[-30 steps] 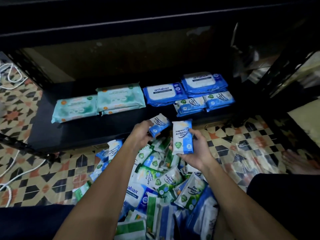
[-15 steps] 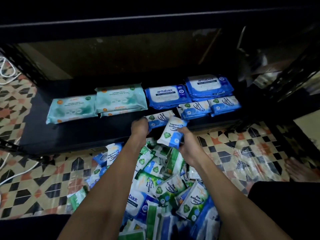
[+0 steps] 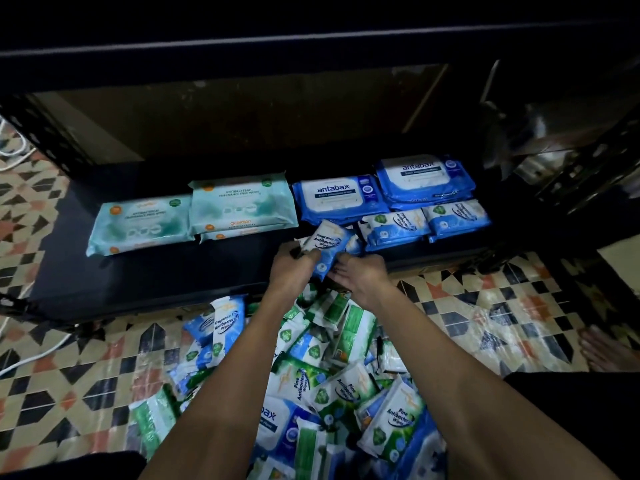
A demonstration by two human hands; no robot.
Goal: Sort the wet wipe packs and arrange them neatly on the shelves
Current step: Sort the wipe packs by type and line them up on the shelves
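Dark shelf (image 3: 138, 271): small blue-white wipe pack (image 3: 325, 245), tilted, between hands.

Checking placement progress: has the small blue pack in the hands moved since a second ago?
Yes. The small blue pack went forward from above the floor pile to the shelf edge.

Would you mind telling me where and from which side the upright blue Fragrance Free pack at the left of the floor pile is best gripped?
Grip the blue Fragrance Free pack by its two long edges near the top, coming from above. It stands nearly upright against the pile, with its upper half clear and its lower end buried. Its front face is broad and flat, so pinching across the narrow width looks surest.
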